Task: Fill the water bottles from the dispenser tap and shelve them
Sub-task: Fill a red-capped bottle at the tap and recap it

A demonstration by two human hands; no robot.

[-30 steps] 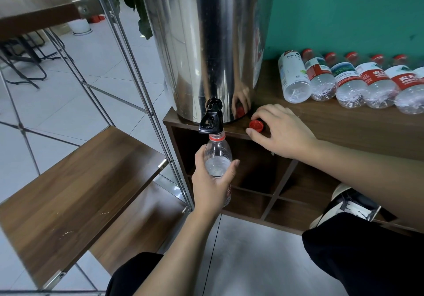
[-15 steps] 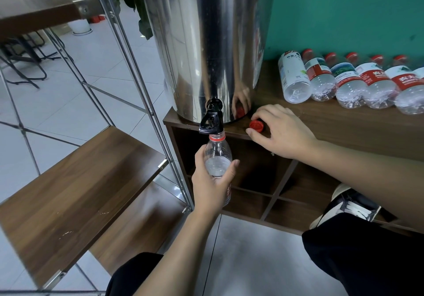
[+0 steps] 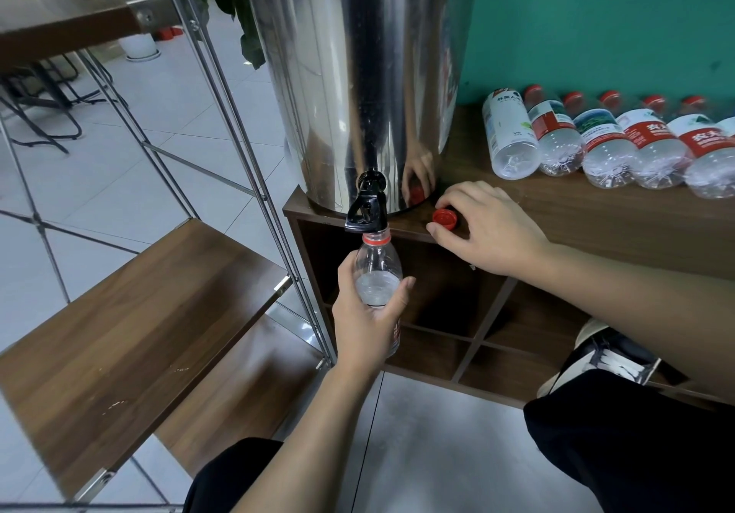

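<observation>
Bottle (image 3: 378, 274): upright, long axis vertical, mouth up under tap (image 3: 366, 208).
Left hand (image 3: 368, 319): fingers wrap bottle.
Right hand (image 3: 491, 228): fingers pinch red cap (image 3: 444, 218) on tabletop (image 3: 596, 214).
Change: none seen.

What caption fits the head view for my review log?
Left hand holds a bottle under the dispenser tap while the right hand pinches its red cap on the cabinet top.

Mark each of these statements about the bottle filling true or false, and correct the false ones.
1. The left hand holds the clear plastic bottle under the black tap. True.
2. The bottle is capped. False: its mouth is open at the tap.
3. The right hand touches the red cap on the wooden cabinet top. True.
4. The spare bottles stand upright. False: they lie on their sides.
</observation>
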